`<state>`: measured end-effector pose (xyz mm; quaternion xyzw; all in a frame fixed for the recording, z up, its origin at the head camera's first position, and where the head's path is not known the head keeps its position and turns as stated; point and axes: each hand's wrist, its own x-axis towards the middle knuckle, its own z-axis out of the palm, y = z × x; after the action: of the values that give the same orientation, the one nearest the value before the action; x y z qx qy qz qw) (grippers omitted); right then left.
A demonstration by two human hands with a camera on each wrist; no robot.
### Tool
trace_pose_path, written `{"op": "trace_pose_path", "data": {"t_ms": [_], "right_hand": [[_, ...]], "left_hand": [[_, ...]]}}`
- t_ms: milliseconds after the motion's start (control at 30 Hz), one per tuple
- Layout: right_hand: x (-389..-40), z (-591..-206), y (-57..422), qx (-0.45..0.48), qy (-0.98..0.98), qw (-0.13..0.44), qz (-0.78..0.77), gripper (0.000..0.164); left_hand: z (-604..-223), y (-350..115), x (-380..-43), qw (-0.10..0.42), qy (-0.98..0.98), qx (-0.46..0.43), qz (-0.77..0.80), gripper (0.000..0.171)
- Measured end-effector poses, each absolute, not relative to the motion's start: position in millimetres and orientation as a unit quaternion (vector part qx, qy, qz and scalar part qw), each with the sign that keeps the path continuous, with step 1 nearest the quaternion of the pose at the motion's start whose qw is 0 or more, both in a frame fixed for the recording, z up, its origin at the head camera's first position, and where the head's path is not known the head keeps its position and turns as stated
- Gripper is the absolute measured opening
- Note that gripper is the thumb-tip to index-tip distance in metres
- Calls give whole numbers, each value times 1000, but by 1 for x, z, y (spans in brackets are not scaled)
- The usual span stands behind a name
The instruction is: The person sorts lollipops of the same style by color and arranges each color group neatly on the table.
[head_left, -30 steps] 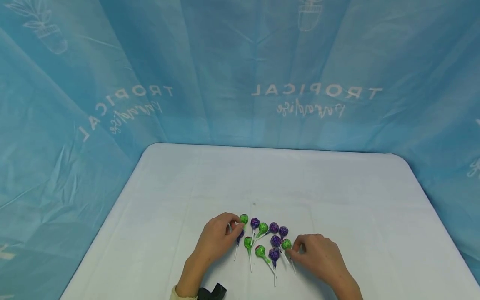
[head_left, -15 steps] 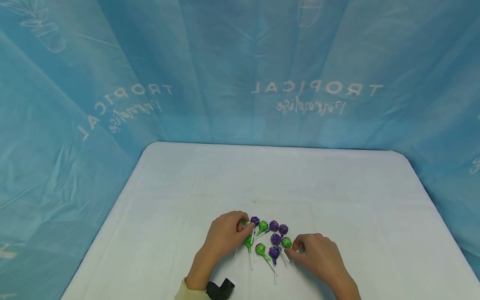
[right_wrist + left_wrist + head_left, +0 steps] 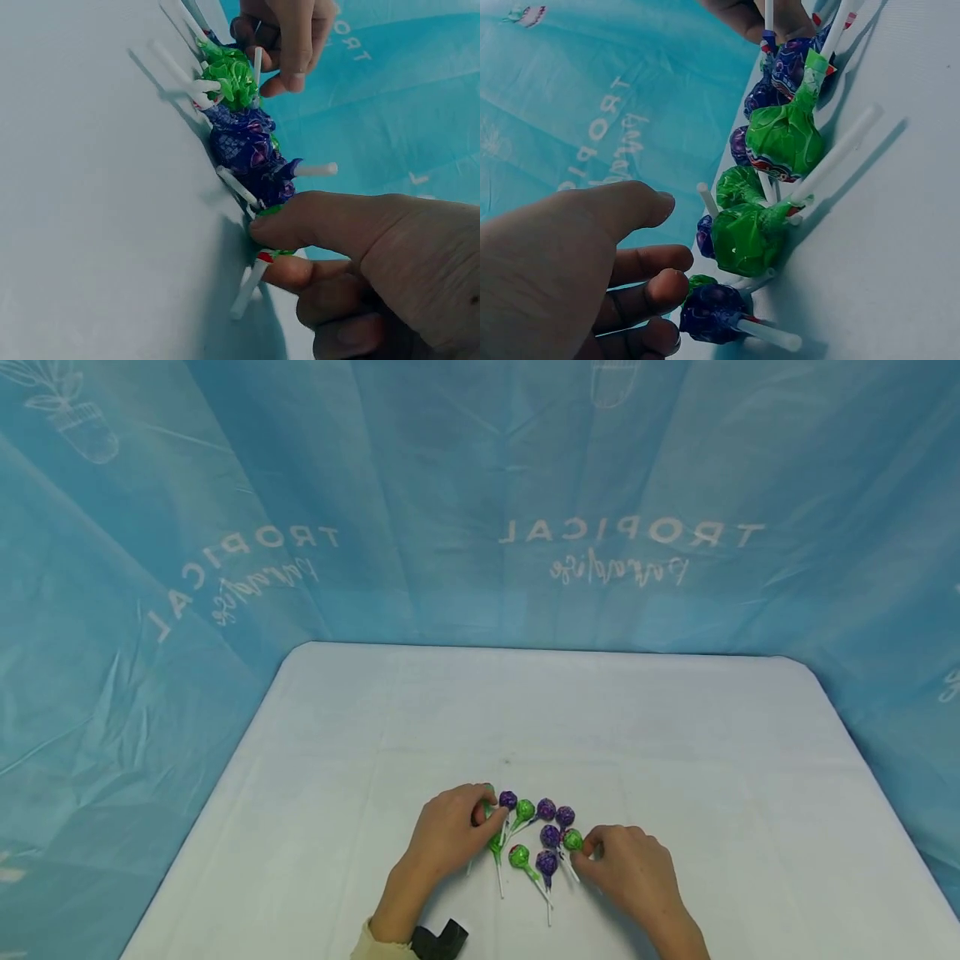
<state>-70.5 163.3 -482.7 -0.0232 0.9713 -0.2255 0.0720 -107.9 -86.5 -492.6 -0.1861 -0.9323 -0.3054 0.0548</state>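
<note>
1. Head view: stationed above the near side of the white table point(image 3: 525, 710), facing forward and down; farthest of the three, taking in the left hand point(image 3: 450, 831), right hand point(image 3: 630, 868) and blue backdrop point(image 3: 450, 485).
2. Left wrist view: close range, rolled sideways, facing past the left hand across the lollipops point(image 3: 547, 862) to the right hand.
3. Right wrist view: likewise close, rolled oppositely, facing the left hand.
4. Shared by both wrist views: lollipops, both hands, backdrop.
</note>
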Motion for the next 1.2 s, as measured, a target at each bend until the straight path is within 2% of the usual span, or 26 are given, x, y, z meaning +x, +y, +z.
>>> {"op": "trace_pose_path", "data": {"t_ms": [233,700,1200], "right_hand": [[-71,-483,164,-19,965,47,-258,12],[-77,-477,174,0,956,45,-289,10],[-94,-479,184,27,946,45,-321,8]], "left_hand": [[-494,-87,-107,60,-935,-178,-302,20],[-494,-90,-108,123,-931,-176,-295,14],[-497,-93,-102,105,-933,-154,-308,14]]}}
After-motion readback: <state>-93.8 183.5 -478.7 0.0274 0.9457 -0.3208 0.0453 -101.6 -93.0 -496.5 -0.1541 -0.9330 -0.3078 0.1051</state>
